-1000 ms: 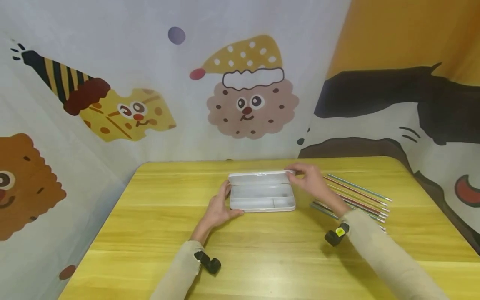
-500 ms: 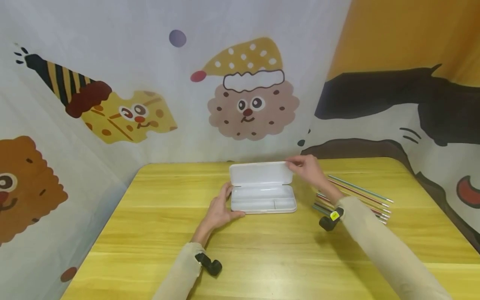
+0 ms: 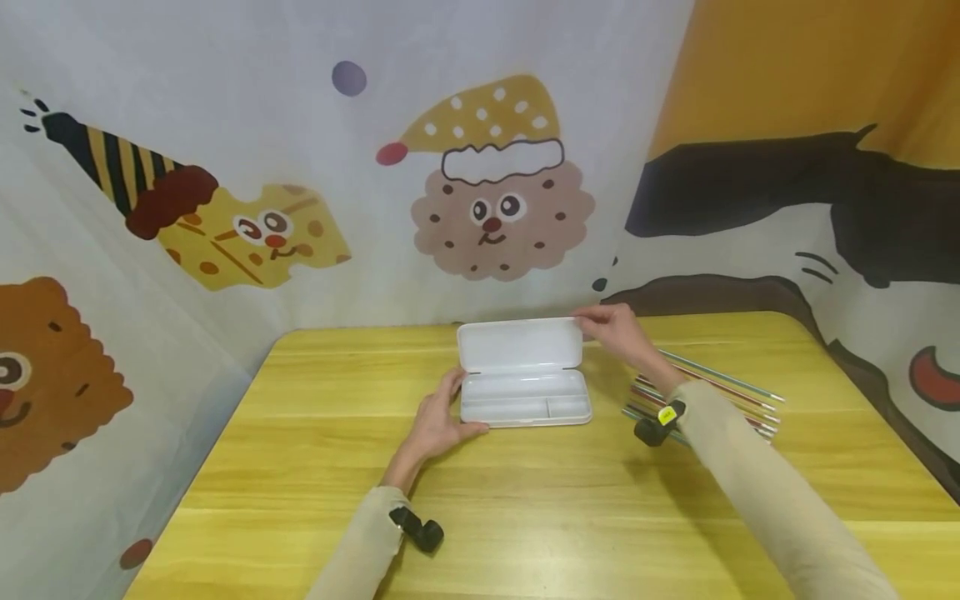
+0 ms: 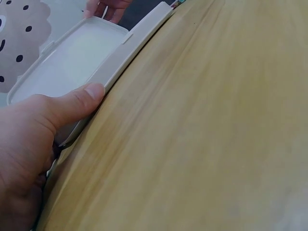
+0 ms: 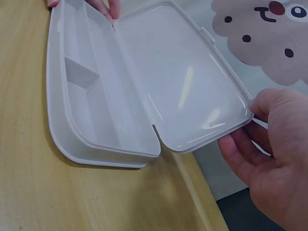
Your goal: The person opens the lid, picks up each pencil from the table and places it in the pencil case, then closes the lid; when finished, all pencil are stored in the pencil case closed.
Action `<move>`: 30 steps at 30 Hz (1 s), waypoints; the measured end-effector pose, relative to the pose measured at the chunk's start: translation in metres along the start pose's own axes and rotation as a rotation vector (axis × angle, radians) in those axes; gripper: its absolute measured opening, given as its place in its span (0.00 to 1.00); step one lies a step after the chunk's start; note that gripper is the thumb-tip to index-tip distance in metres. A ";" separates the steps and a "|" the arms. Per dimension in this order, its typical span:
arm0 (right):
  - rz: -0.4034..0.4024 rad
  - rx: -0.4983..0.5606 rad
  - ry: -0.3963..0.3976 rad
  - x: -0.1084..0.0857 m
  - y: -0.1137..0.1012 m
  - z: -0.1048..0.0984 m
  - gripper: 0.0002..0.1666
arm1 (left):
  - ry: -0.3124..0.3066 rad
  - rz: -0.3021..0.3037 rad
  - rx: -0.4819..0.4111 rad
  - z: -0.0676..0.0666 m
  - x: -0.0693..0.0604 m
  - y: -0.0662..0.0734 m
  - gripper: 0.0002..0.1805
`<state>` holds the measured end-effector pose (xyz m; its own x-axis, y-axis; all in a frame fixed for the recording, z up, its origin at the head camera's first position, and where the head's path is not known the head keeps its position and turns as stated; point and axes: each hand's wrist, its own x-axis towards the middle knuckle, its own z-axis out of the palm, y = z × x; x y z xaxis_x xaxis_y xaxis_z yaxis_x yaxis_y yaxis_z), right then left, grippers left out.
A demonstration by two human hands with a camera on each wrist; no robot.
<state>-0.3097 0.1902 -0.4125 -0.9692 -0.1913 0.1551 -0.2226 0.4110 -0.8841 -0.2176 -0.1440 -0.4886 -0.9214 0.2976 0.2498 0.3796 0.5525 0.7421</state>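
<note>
A cartoon-printed curtain fills the upper frame, above a wood-grained table. Near the frame's centre sits a white case, its lid raised. Pencils lie spread at centre right. The left hand grips the case's left end; the right hand pinches the lid's upper-right corner.

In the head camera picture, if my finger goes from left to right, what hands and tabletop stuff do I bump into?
Left hand → open white case → right hand → pencils.
</note>
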 end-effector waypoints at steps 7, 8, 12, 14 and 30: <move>0.064 0.073 -0.041 0.006 0.004 -0.005 0.18 | -0.017 -0.050 0.024 -0.001 0.003 -0.001 0.55; 0.075 0.081 -0.047 0.006 0.004 -0.005 0.19 | -0.020 -0.054 0.025 -0.001 0.003 -0.002 0.55; 0.105 0.085 -0.064 0.006 0.006 -0.007 0.20 | -0.030 -0.060 0.028 -0.001 0.004 -0.001 0.54; 0.117 0.095 -0.067 0.006 0.007 -0.007 0.20 | -0.036 -0.068 0.035 -0.001 0.004 0.000 0.53; 0.172 0.141 -0.069 0.008 0.018 -0.005 0.23 | -0.070 -0.083 0.061 -0.001 0.006 0.001 0.49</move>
<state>-0.3221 0.1999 -0.4248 -0.9811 -0.1913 -0.0296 -0.0329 0.3153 -0.9484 -0.2228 -0.1424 -0.4856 -0.9427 0.3014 0.1429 0.3081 0.6231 0.7189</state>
